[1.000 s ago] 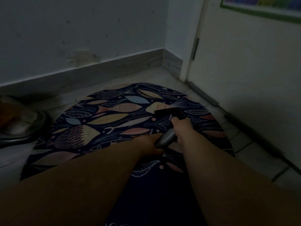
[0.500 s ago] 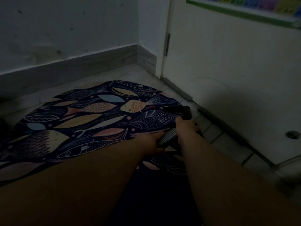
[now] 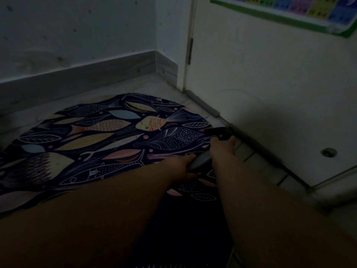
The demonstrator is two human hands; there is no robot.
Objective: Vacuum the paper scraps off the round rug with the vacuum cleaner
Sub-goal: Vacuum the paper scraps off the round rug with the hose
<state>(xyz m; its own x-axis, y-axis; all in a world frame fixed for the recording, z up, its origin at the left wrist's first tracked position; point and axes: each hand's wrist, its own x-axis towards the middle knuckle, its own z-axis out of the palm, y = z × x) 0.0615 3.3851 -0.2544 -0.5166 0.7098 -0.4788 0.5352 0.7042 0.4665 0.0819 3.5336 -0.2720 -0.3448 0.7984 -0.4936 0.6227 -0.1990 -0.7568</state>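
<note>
While both bare forearms stretch forward and down in the dim light, the left hand point(image 3: 180, 167) has its fingers curled round the ribbed silver hose point(image 3: 199, 161) of the vacuum cleaner, thumb side towards the rug. The right hand point(image 3: 222, 150) is wrapped round the same hose just ahead of it, so the two hands sit close together with a short run of ribbing showing between them. Beyond the right hand's knuckles the hose ends in a black nozzle point(image 3: 218, 132), which lies low over the right-hand edge of the round rug point(image 3: 96, 136); from where I stand I cannot tell whether its mouth touches the pile or hangs just above it. The rug is dark blue, printed with pale fish and leaves in cream, pink and light blue, and it spreads out to the left of the hands, its near part hidden under the arms. It lies on pale floor tiles point(image 3: 249, 151), with its right rim near the bottom of a white door point(image 3: 270, 89). Low on that door is a small round metal fitting point(image 3: 329, 152), and a poster with coloured squares and a green border point(image 3: 289, 8) hangs at the top. Behind the rug a grey skirting board point(image 3: 77, 78) runs along a marked white wall point(image 3: 77, 26) to the corner by the door's hinge point(image 3: 191, 49).
</note>
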